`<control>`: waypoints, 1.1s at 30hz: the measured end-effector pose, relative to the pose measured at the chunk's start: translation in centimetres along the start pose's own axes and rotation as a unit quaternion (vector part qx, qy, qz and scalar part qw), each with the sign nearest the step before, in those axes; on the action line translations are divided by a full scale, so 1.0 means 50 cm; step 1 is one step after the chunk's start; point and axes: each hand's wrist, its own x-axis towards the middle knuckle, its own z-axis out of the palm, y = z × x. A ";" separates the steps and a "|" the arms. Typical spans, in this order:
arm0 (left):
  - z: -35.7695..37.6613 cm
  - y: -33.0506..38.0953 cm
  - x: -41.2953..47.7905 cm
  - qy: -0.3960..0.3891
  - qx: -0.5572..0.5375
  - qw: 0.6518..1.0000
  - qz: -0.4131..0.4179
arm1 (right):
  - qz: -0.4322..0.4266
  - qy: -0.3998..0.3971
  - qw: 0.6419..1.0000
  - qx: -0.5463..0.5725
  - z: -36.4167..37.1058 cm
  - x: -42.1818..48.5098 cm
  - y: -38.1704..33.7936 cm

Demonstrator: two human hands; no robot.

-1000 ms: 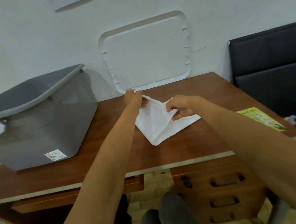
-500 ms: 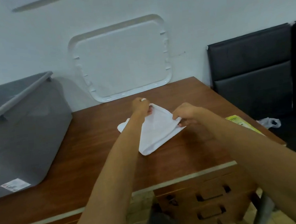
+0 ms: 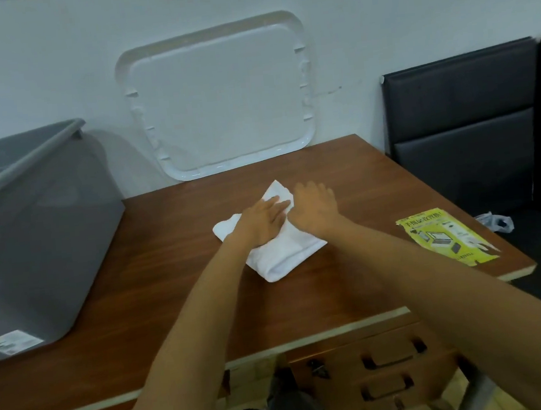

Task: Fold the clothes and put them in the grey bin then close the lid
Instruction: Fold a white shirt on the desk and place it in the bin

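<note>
Now left hand [image 3: 264,220] and right hand [image 3: 314,210] have let go, pressing flat on the folded white towel [image 3: 287,257] mid-desk [image 3: 376,188]; grey bin [image 3: 35,244] next.

On the table [image 3: 352,177]: one grey bin [image 3: 35,244], one folded white cloth [image 3: 287,256], one yellow leaflet [image 3: 447,240], two hands: left hand [image 3: 264,218], right hand [image 3: 315,207]. Behind the table: one white lid [image 3: 219,104]. Right of the table: two black chairs [image 3: 461,103].

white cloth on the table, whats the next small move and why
Probably grip the white cloth with both hands and lift it toward the grey bin. It already lies folded on the table, the left hand pressing it flat, the right hand at its edge, and the bin stands open.
</note>
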 end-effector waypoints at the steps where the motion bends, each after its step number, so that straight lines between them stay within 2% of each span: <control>1: 0.010 -0.010 -0.004 -0.020 0.023 0.999 -0.026 | -0.002 -0.022 1.000 0.010 0.021 -0.005 -0.021; 4: 0.018 -0.027 -0.011 -0.020 0.020 0.990 -0.135 | 0.057 -0.138 0.989 -0.001 0.093 -0.023 -0.064; 6: 0.013 -0.027 -0.018 -0.019 -0.013 0.980 -0.197 | 0.064 -0.172 0.983 -0.016 0.124 -0.018 -0.057; 9: 0.017 -0.008 -0.039 -0.005 -0.012 0.963 -0.271 | -0.030 -0.207 0.977 -0.046 0.115 0.017 -0.015; 12: -0.009 0.046 -0.049 -0.049 0.097 0.929 -0.353 | -0.093 -0.240 0.955 -0.149 0.076 0.051 0.017; 14: -0.046 0.081 -0.053 -0.102 0.171 0.917 -0.345 | -0.090 -0.229 0.943 -0.222 0.064 0.063 0.011; 16: -0.074 0.094 -0.057 -0.149 0.220 0.908 -0.324 | -0.060 -0.201 0.946 -0.247 0.061 0.056 -0.019; 18: -0.089 0.089 -0.074 -0.150 0.242 0.902 -0.324 | -0.032 -0.169 0.968 -0.184 0.070 0.039 -0.054; 19: -0.085 0.079 -0.088 -0.125 0.245 0.905 -0.325 | -0.030 -0.148 0.978 -0.147 0.081 0.028 -0.064; 21: -0.050 0.045 -0.122 -0.051 0.182 0.937 -0.294 | -0.053 -0.120 0.986 -0.106 0.102 0.000 -0.064; 23: -0.007 0.007 -0.165 -0.011 0.030 0.965 -0.260 | -0.079 -0.147 0.982 -0.090 0.121 -0.026 -0.047; 25: 0.015 -0.023 -0.189 0.024 -0.067 0.959 -0.275 | -0.083 -0.161 0.979 -0.093 0.124 -0.038 -0.033; 29: 0.011 -0.013 -0.220 0.066 -0.097 0.955 -0.271 | -0.074 -0.186 0.974 -0.107 0.101 -0.056 -0.037; 33: 0.000 0.030 -0.246 0.111 -0.130 0.946 -0.274 | 0.005 -0.084 0.992 -0.091 0.068 -0.086 -0.028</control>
